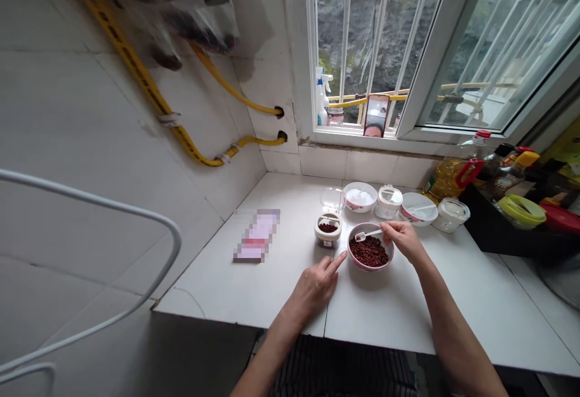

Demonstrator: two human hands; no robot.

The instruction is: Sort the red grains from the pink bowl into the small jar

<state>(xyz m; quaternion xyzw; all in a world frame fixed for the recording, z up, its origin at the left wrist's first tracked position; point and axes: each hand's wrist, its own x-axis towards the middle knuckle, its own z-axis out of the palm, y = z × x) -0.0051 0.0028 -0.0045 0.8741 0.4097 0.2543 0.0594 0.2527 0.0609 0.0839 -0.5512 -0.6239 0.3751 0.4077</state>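
Note:
A bowl (370, 268) stands on the white tiled counter, filled with dark red dried bits (368, 253) that look like peppercorns. My right hand (402, 240) pinches the handle of a small white spoon (369, 235) over the bowl's far side; a little red shows at the spoon's tip. My left hand (318, 284) rests on the counter, its index finger stretched toward the bowl's left side, touching or nearly so, and it holds nothing. Just left of the bowl is a small spice jar (328, 237), its clear lid (332, 198) raised, with the same red bits inside.
Behind stand a bowl of white grains (360, 198), a lidded jar (388, 202), another bowl (418, 209) with a spoon, and a second jar (451, 214). An oil bottle (448, 173) is at right. A blurred pinkish packet (257, 235) lies left; a phone (376, 116) leans at the window.

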